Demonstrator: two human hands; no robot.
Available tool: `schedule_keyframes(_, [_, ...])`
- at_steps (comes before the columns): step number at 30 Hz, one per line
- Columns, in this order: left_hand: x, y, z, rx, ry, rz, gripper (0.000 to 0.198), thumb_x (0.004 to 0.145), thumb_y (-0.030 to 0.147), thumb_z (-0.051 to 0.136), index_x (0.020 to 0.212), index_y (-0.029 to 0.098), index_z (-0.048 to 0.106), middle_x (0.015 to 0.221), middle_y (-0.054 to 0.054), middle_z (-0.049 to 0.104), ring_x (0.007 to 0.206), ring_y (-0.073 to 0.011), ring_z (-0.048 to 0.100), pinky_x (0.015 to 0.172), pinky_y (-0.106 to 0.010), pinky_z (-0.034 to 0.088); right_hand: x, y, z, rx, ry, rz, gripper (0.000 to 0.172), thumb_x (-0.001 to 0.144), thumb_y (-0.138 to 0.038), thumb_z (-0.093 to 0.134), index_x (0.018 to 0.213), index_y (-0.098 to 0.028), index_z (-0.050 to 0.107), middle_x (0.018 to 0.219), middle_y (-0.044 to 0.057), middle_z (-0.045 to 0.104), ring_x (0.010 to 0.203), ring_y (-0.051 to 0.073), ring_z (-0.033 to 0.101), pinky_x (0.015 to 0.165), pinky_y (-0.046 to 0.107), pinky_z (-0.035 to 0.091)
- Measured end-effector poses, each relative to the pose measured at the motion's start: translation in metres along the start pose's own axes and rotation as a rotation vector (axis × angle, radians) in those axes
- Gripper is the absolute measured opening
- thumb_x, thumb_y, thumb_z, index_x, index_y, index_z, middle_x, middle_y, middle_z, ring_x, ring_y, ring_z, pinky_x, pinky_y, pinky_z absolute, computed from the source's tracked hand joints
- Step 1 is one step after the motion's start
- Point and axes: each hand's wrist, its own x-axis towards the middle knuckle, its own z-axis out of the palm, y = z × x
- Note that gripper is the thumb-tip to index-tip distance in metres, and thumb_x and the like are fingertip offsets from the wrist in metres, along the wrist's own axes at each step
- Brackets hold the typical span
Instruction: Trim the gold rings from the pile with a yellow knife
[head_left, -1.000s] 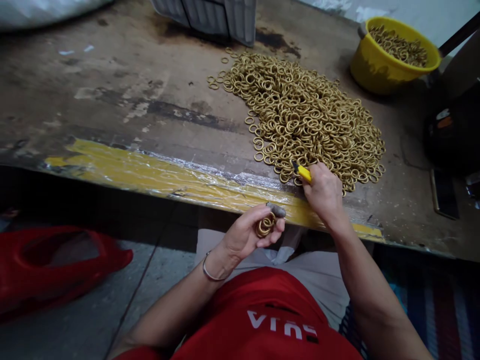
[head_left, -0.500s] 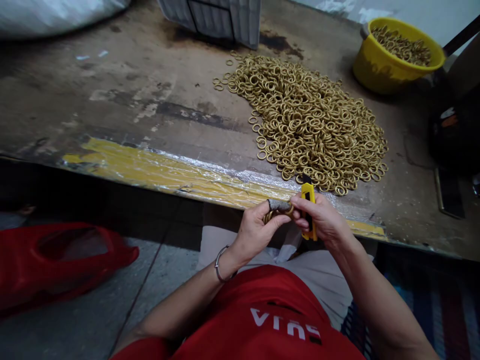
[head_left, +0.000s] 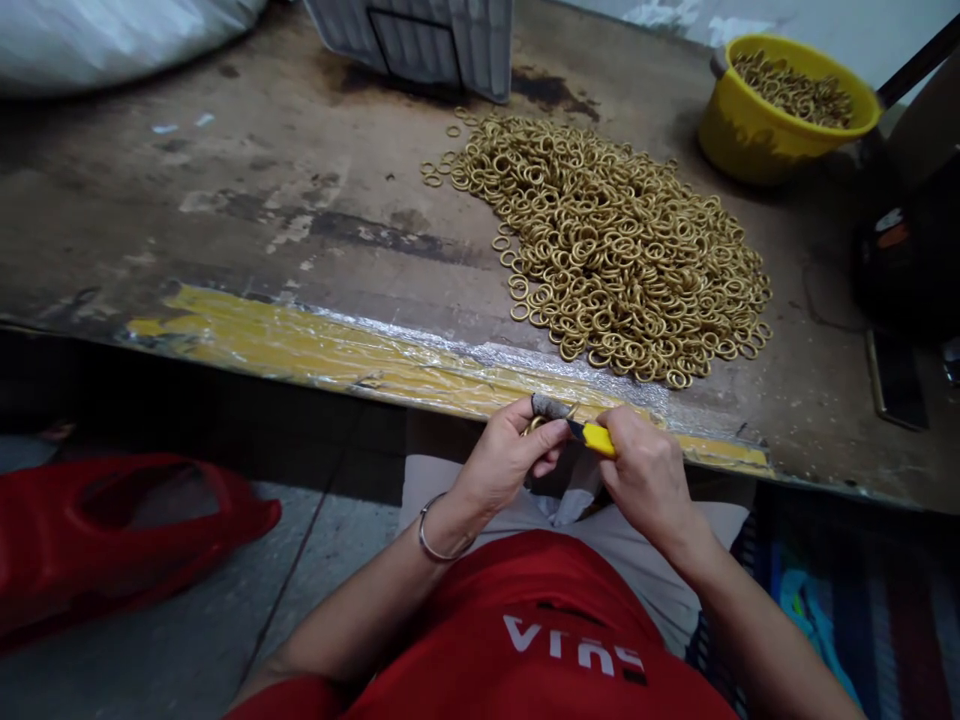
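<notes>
My left hand (head_left: 499, 458) is closed on a few brass-coloured rings (head_left: 533, 425), pinched between thumb and fingers at the table's front edge. Grey wrapping (head_left: 550, 407) covers its index fingertip. In my right hand (head_left: 646, 470) is a yellow utility knife (head_left: 598, 439), gripped in a fist. Its dark blade points left and meets the ring at my left thumb and index finger; the exact contact is too small to make out. Just beyond both hands, a large pile of the same rings (head_left: 615, 250) lies on the table.
A yellow bucket (head_left: 780, 145) of rings stands at the back right. A grey crate (head_left: 420, 50) and a white sack (head_left: 120, 45) sit at the back. A phone (head_left: 896, 380) lies at the right. Yellow tape (head_left: 300, 335) covers the front edge; a red plastic stool (head_left: 127, 530) stands lower left.
My right hand has turned the knife from upright to pointing left, bringing its blade to the ring in my left hand. My left hand stays nearly in place.
</notes>
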Motion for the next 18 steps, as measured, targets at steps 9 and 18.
schedule_keyframes(9, [-0.003,-0.003,-0.004,0.045,-0.023,0.014,0.04,0.072,0.048,0.082,0.08,0.016,0.06,0.059,0.005,0.053,0.046,-0.0044,0.042,0.041,-0.016,0.031,0.003,-0.003,0.002,-0.059,-0.015,0.01,0.018,0.092,-0.012,0.046,0.083,-0.02,0.06,0.077,0.005,0.067,0.069,0.018,0.058,0.064,0.029,0.034])
schedule_keyframes(18, [-0.009,0.003,-0.015,0.181,-0.069,0.108,0.018,0.079,0.032,0.074,0.079,0.017,0.063,0.06,0.007,0.045,0.048,-0.005,0.035,0.045,-0.018,0.03,0.017,0.004,0.009,-0.177,-0.128,0.049,0.016,0.095,-0.014,0.049,0.088,-0.018,0.063,0.079,0.008,0.07,0.064,0.018,0.059,0.058,0.031,0.027])
